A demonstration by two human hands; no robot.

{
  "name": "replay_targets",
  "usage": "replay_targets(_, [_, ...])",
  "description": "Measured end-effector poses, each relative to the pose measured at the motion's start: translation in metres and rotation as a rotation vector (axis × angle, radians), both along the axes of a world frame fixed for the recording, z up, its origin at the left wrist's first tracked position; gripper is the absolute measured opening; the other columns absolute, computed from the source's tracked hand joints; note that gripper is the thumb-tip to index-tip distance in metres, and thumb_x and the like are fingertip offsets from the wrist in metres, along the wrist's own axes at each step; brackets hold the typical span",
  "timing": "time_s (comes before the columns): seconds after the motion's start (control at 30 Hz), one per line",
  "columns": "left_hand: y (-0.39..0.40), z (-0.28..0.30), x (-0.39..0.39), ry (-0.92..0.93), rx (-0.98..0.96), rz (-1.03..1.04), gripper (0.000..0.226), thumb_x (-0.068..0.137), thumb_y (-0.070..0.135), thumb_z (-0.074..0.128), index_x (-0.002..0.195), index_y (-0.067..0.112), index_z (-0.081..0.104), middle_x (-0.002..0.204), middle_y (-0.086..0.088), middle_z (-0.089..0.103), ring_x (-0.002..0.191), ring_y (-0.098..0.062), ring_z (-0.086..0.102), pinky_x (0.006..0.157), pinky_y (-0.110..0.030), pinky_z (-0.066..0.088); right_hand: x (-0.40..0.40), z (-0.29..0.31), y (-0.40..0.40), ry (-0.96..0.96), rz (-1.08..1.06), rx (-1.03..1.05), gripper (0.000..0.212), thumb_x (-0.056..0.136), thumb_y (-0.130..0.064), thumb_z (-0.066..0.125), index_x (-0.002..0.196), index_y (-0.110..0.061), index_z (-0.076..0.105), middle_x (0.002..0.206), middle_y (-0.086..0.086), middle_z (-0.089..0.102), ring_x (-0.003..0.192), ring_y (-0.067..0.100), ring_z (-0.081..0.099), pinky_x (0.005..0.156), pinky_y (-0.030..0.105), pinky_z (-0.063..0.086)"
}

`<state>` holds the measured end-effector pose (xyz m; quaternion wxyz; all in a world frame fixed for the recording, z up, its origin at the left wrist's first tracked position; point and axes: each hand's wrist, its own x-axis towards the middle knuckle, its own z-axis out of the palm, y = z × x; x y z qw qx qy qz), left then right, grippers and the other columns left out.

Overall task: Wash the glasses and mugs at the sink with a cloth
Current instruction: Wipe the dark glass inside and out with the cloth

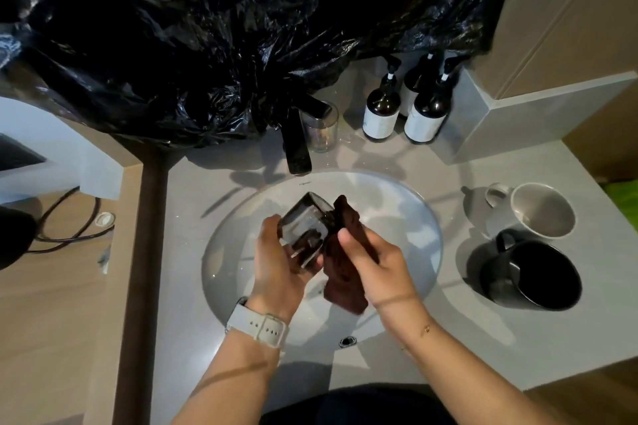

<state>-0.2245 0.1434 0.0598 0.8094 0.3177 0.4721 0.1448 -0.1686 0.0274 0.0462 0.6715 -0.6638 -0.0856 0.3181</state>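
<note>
Both my forearms reach out over the sink (407, 207), a white watch (257, 323) strapped on the left wrist. My left hand (279, 259) curls around a clear glass (305, 229), tilted on its side above the basin, its thick base toward the black tap (297, 141). My right hand (374, 260) pinches a dark brown cloth (345, 272) against the glass's side; the cloth hangs down crumpled below my palm. On the grey counter (448, 331) to the right stand a white mug (540, 210) and a black mug (535, 272), just beside each other.
</note>
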Motion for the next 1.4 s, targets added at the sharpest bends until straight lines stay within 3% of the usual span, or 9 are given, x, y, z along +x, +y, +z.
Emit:
replay_targets(0.17, [-0.020,-0.002,0.012,-0.006,0.272,0.030,0.045,0.097,0.049,0.046,0.115,0.008,0.053,0.111,-0.017,0.066,0.106,-0.028,0.065,0.096,-0.044,0.051,0.013,0.016,0.013,0.475,-0.132,0.293,0.035,0.092,-0.038,0.055,0.118,-0.016,0.065,0.112,0.008,0.072,0.106,0.021,0.068,0.085,0.032,0.055])
replay_targets(0.3, [-0.033,0.003,0.011,0.034,0.452,-0.097,0.021,0.098,0.034,0.056,0.110,0.019,0.048,0.105,0.003,0.060,0.096,-0.004,0.062,0.081,-0.017,0.050,0.019,0.009,0.012,0.548,-0.155,0.305,0.055,0.087,-0.046,0.062,0.130,-0.011,0.058,0.124,0.015,0.065,0.114,0.028,0.064,0.091,0.041,0.052])
replay_targets(0.47, [-0.010,0.010,-0.008,0.023,0.444,-0.361,0.054,0.080,0.036,0.079,0.116,0.006,0.052,0.104,-0.014,0.070,0.100,-0.026,0.068,0.097,-0.047,0.052,0.030,0.011,0.007,0.381,-0.143,0.179,0.032,0.088,-0.037,0.064,0.108,-0.013,0.069,0.099,0.013,0.074,0.084,0.027,0.072,0.069,0.042,0.053])
replay_targets(0.6, [0.006,0.023,0.002,-0.078,0.262,-0.586,0.046,0.095,0.048,0.054,0.124,0.013,0.063,0.111,-0.015,0.072,0.102,-0.029,0.070,0.089,-0.044,0.057,0.029,0.004,0.014,0.081,-0.131,0.055,0.022,0.088,-0.027,0.069,0.094,-0.006,0.072,0.085,0.015,0.073,0.074,0.029,0.070,0.061,0.035,0.056])
replay_targets(0.77, [0.000,-0.001,0.018,-0.118,-0.175,-0.263,0.042,0.098,0.042,0.051,0.093,0.009,0.076,0.096,-0.014,0.074,0.083,-0.025,0.073,0.077,-0.039,0.058,0.033,-0.009,0.008,-0.084,-0.013,-0.079,0.017,0.088,-0.022,0.070,0.074,-0.013,0.068,0.057,-0.001,0.061,0.050,0.019,0.056,0.045,0.026,0.044])
replay_targets(1.03, [0.014,-0.022,0.007,-0.215,-0.709,-0.078,0.060,0.080,0.054,0.068,0.125,0.013,0.062,0.123,-0.009,0.067,0.119,-0.026,0.059,0.100,-0.038,0.040,0.026,0.022,-0.011,0.071,-0.049,0.024,0.033,0.080,-0.028,0.072,0.054,-0.013,0.058,0.047,0.007,0.053,0.028,0.003,0.047,0.031,0.015,0.039])
replay_targets(1.13, [0.007,-0.019,0.009,-0.261,-0.725,-0.162,0.063,0.077,0.060,0.063,0.117,0.012,0.062,0.119,-0.007,0.066,0.113,-0.025,0.060,0.107,-0.032,0.033,0.027,0.001,-0.018,-0.140,0.036,-0.175,0.020,0.074,-0.034,0.080,0.083,-0.020,0.070,0.067,0.001,0.067,0.055,0.012,0.064,0.060,0.031,0.058])
replay_targets(1.2, [-0.003,-0.020,0.011,-0.268,-0.691,-0.180,0.074,0.077,0.063,0.062,0.127,0.010,0.060,0.128,-0.013,0.061,0.119,-0.032,0.058,0.110,-0.041,0.038,0.023,-0.011,-0.016,-0.263,0.063,-0.282,0.032,0.070,-0.043,0.081,0.096,-0.032,0.068,0.072,-0.010,0.070,0.071,0.006,0.066,0.077,0.022,0.054])
replay_targets(1.4, [-0.013,-0.028,0.004,-0.149,-0.253,-0.302,0.073,0.085,0.067,0.053,0.126,0.008,0.062,0.133,-0.019,0.061,0.122,-0.028,0.058,0.116,-0.049,0.031,0.025,-0.012,-0.017,-0.363,0.045,-0.379,0.023,0.079,-0.037,0.067,0.062,-0.022,0.063,0.056,-0.002,0.063,0.058,0.017,0.062,0.062,0.035,0.052])
